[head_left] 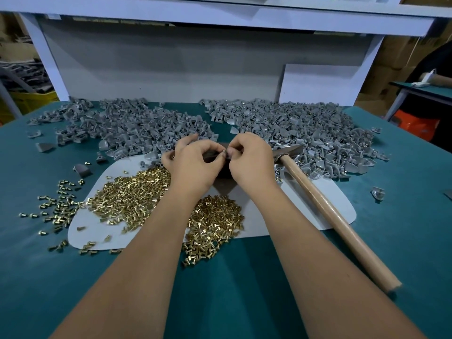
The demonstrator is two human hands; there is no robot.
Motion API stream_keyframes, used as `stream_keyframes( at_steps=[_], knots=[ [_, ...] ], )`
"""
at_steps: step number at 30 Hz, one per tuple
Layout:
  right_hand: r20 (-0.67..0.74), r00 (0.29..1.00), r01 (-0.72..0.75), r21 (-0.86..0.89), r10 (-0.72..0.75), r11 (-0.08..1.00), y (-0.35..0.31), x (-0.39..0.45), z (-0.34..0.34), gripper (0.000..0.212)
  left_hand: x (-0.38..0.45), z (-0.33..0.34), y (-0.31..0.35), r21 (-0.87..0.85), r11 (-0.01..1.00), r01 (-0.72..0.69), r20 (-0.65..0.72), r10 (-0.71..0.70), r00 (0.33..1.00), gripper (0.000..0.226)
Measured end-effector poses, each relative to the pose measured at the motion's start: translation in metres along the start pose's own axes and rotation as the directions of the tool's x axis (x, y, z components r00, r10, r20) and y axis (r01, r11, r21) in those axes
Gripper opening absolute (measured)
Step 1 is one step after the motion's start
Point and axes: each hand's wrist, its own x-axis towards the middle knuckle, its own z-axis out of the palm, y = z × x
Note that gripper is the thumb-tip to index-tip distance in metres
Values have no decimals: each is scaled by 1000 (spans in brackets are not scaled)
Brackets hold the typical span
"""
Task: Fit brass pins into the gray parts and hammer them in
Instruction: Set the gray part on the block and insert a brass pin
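Our two hands meet above the middle of the bench, fingertips almost touching. Our right hand (249, 157) pinches a small gray plastic part (228, 152) between thumb and curled fingers, and our left hand (195, 162) is curled in toward it, seemingly pinching a brass pin at the same spot, though the pin itself is too small and hidden to confirm. We judge this to be the fitting step: pin going into the part's hole, hammering still to come.

To do it well, we should hold the part steady with its hole facing the left fingertips, bring the pin in straight along the hole's axis, and seat it far enough by hand that it stands on its own. A tilted pin would likely bend or skid under the hammer.

Just below the hands lies a dark block (223, 172), partly hidden, presumably the striking surface. The heap of small brass pins (132, 194) lies on the pale gray mat (315, 204), near the left wrist. The wooden-handled hammer (325, 204) rests just beside the right hand, head nearest it. Piles of loose gray parts (293, 126) spread across the teal-covered table (220, 289) behind.
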Motion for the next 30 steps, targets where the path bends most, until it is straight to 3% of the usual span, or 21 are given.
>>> stream_keyframes(
  at_steps=[6,10,12,14,17,19,22,24,27,30],
  knots=[
    [68,998,-2,102,-5,995,7,-3,-9,13,-1,-4,1,-16,1000,-8,26,8,1000,8],
    [-18,986,-153,267,164,952,6,-4,-34,21,-1,-5,2,-52,999,7,51,-4,999,10],
    [-102,966,-220,172,240,960,6,-3,-50,21,-1,-4,1,-68,998,17,58,-13,998,8],
    [-133,960,-263,-119,247,957,10,-5,-67,21,-2,-3,1,-86,996,26,58,-21,998,7],
    [-42,948,-282,-575,316,768,19,-16,-90,24,-4,-3,1,-77,996,33,61,-28,998,6],
    [35,910,-265,-717,413,645,24,-27,-94,28,-4,-3,2,-59,998,24,62,-21,998,5],
    [63,911,-231,-739,407,633,30,-38,-91,3,-5,-2,2,-40,999,16,51,-14,999,4],
    [40,916,-258,-701,399,665,31,-40,-91,14,-6,-1,2,-18,1000,10,32,-10,999,5],
    [-47,936,-296,-644,349,706,28,-40,-95,12,-5,0,3,23,1000,11,4,-11,1000,8],
    [-147,963,-269,-621,227,736,19,-41,-101,19,-5,2,3,12,999,48,-9,-48,999,8]
  ],
)
